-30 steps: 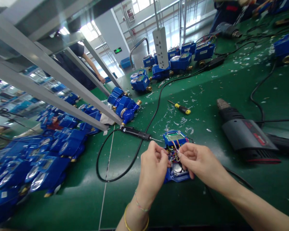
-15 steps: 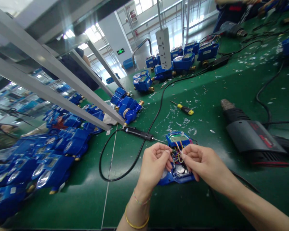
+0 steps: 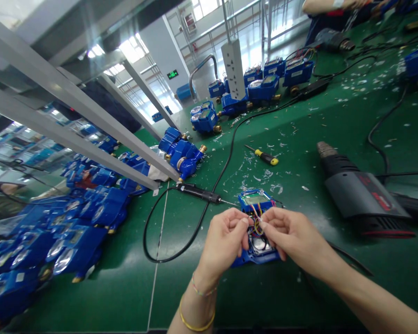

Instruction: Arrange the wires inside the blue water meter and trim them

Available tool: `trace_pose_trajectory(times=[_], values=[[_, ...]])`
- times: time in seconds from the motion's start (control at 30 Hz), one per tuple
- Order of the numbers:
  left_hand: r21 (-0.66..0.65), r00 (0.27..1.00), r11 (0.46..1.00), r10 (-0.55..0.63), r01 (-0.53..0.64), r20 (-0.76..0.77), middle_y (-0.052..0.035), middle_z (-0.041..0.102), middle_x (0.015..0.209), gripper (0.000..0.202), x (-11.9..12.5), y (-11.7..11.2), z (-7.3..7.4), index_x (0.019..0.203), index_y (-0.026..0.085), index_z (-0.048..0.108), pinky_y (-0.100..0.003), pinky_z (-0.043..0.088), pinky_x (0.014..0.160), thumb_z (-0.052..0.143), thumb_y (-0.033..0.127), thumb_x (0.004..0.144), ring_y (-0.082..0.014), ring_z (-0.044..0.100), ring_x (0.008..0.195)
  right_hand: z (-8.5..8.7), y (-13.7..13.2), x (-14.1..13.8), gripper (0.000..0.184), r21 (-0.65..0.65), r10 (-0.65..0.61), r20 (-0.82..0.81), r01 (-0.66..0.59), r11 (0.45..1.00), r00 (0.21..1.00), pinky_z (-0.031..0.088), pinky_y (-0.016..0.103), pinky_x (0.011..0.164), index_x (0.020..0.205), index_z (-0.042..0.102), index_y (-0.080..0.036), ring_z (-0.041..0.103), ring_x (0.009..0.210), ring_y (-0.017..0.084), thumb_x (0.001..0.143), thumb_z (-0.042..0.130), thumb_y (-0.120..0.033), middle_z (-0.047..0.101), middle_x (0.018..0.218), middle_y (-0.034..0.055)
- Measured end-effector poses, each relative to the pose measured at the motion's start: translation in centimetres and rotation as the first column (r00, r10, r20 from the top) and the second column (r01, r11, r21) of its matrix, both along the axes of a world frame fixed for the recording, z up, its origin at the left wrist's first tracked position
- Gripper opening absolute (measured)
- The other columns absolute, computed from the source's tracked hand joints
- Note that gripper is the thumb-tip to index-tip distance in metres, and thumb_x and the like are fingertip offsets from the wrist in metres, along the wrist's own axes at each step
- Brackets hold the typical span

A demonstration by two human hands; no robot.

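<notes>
An opened blue water meter [image 3: 256, 248] lies on the green bench top in front of me, its small display at the far end. A bundle of thin coloured wires [image 3: 257, 218] rises from its inside. My left hand [image 3: 225, 241] pinches these wires from the left, and my right hand [image 3: 292, 236] pinches them from the right, fingertips almost touching over the meter. A black soldering iron [image 3: 198, 191] with its cord lies just beyond my left hand, its tip pointing at the meter.
A black heat gun [image 3: 360, 192] lies to the right. A yellow-handled screwdriver [image 3: 264, 157] lies farther off. Blue meters are heaped at the left [image 3: 73, 232] and grouped at the back [image 3: 261, 86] beside a hanging power strip [image 3: 234, 69]. Plastic scraps litter the mat. Other people work at the edges.
My hands have stayed on the wires, fingers shifting slightly closer together. The view has drifted a little; nothing on the bench has moved.
</notes>
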State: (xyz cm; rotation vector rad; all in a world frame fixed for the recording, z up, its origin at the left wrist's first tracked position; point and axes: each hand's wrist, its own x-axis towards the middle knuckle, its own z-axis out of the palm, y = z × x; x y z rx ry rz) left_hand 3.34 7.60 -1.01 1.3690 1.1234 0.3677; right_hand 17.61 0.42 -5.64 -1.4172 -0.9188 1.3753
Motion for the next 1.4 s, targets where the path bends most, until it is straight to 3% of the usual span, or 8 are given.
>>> trace_pose_trajectory(times=[0.23, 0.33, 0.53, 0.73, 1.03, 1.17, 1.3, 1.4], values=[[0.055, 0.997, 0.998, 0.018, -0.014, -0.073, 0.0085, 0.044, 0.034, 0.026, 0.4, -0.3, -0.3, 0.071, 0.017, 0.056, -0.014, 0.023, 0.032, 0.054, 0.038, 0.087, -0.0043, 0.031, 0.027, 0.1, 0.0, 0.0, 0.033, 0.001, 0.004, 0.001, -0.004, 1.000, 1.000, 0.033, 0.018, 0.040, 0.078, 0.054, -0.017, 0.044, 0.040, 0.006, 0.083, 0.057, -0.050, 0.048, 0.053, -0.0060], [0.083, 0.997, 0.995, 0.061, -0.056, -0.053, 0.0076, 0.048, 0.036, 0.026, 0.4, -0.4, -0.5, 0.074, 0.018, 0.055, -0.014, 0.025, 0.033, 0.051, 0.039, 0.089, -0.0049, 0.034, 0.027, 0.1, 0.0, 0.0, 0.033, 0.001, 0.004, 0.004, -0.004, 1.000, 1.000, 0.033, 0.018, 0.040, 0.079, 0.054, -0.017, 0.044, 0.040, 0.006, 0.083, 0.057, -0.049, 0.048, 0.054, -0.0062], [0.061, 0.997, 0.995, 0.078, -0.076, -0.017, 0.0034, 0.061, 0.048, 0.008, -0.2, -0.3, -0.3, 0.079, 0.017, 0.054, -0.014, 0.032, 0.037, 0.050, 0.024, 0.080, -0.0059, 0.044, 0.034, -0.2, -0.1, 0.1, 0.032, 0.004, 0.005, 0.004, -0.005, 1.000, 1.000, 0.034, 0.019, 0.040, 0.081, 0.054, -0.017, 0.044, 0.041, 0.007, 0.085, 0.056, -0.049, 0.049, 0.055, -0.0061], [0.024, 0.997, 0.997, 0.071, -0.072, 0.012, 0.0007, 0.064, 0.052, 0.011, -0.5, -0.5, -0.2, 0.080, 0.016, 0.056, -0.015, 0.036, 0.040, 0.046, 0.020, 0.076, -0.0066, 0.047, 0.037, -0.1, -0.2, 0.1, 0.030, 0.008, 0.005, -0.008, -0.005, 1.000, 1.000, 0.034, 0.019, 0.042, 0.082, 0.054, -0.017, 0.046, 0.043, 0.007, 0.086, 0.055, -0.047, 0.049, 0.057, -0.0060], [0.046, 0.997, 0.998, 0.051, -0.048, -0.065, 0.0055, 0.051, 0.038, 0.026, -0.5, -0.6, -0.1, 0.078, 0.016, 0.059, -0.016, 0.024, 0.036, 0.055, 0.039, 0.088, -0.0057, 0.034, 0.030, 0.6, -0.2, 0.0, 0.028, 0.018, 0.001, 0.004, -0.001, 1.000, 1.000, 0.032, 0.020, 0.042, 0.078, 0.052, -0.018, 0.044, 0.042, 0.007, 0.083, 0.057, -0.045, 0.048, 0.055, -0.0059], [0.155, 0.990, 0.984, 0.104, -0.089, -0.095, 0.0066, 0.050, 0.039, 0.030, -0.7, -0.7, -0.6, 0.070, 0.018, 0.054, -0.016, 0.028, 0.039, 0.059, 0.042, 0.087, -0.0063, 0.038, 0.033, 0.5, -0.2, 0.0, 0.029, 0.032, -0.018, -0.011, 0.018, 0.999, 1.000, 0.035, 0.021, 0.047, 0.075, 0.049, -0.019, 0.045, 0.044, 0.008, 0.085, 0.054, -0.046, 0.049, 0.056, -0.0054], [0.274, 0.978, 0.955, 0.155, -0.111, -0.142, 0.0045, 0.060, 0.052, 0.022, -1.2, -1.1, -0.7, 0.074, 0.019, 0.055, -0.017, 0.035, 0.043, 0.055, 0.034, 0.090, -0.0074, 0.047, 0.040, 0.7, -0.3, -0.3, 0.033, 0.092, -0.058, 0.220, 0.038, 0.995, 0.974, 0.033, 0.023, 0.046, 0.069, 0.047, -0.021, 0.046, 0.046, 0.011, 0.086, 0.054, -0.048, 0.049, 0.052, -0.0033], [0.254, 0.978, 0.959, 0.162, -0.124, -0.133, 0.0042, 0.063, 0.057, 0.010, -1.7, -1.5, -0.3, 0.081, 0.018, 0.056, -0.017, 0.038, 0.044, 0.049, 0.021, 0.087, -0.0079, 0.050, 0.043, 1.1, -0.4, -0.8, 0.024, 0.309, -0.219, 0.466, 0.074, 0.948, 0.857, 0.034, 0.024, 0.048, 0.072, 0.054, -0.020, 0.051, 0.049, 0.011, 0.088, 0.056, -0.038, 0.057, 0.059, -0.0015]])
